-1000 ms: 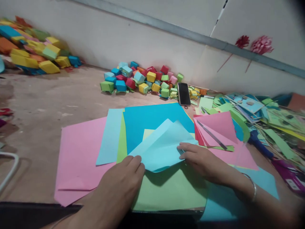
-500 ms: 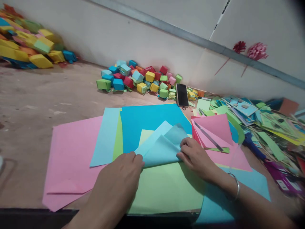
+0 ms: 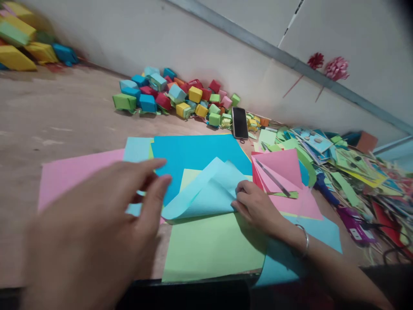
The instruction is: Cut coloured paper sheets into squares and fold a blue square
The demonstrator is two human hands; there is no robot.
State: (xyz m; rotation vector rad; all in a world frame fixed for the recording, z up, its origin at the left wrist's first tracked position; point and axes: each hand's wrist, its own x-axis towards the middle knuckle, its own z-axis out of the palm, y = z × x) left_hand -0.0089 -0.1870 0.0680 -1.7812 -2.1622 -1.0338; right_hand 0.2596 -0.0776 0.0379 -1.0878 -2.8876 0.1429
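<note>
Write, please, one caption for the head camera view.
The right hand holds a folded light blue sheet; the left hand hovers open beside it.

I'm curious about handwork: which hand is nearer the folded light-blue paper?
Right. The right hand holds the paper at its right; the left hand is apart, off its left.

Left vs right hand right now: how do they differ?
- Contact: the left hand is raised, with nothing visible in it; the right hand grips the edge of the folded light blue paper.
- Fingers: left has thumb and index tip apart; right has its fingers curled in.
- Look: left appears larger and blurred; right smaller and sharper, with a bangle at its wrist.
Shared: both bare.
</note>
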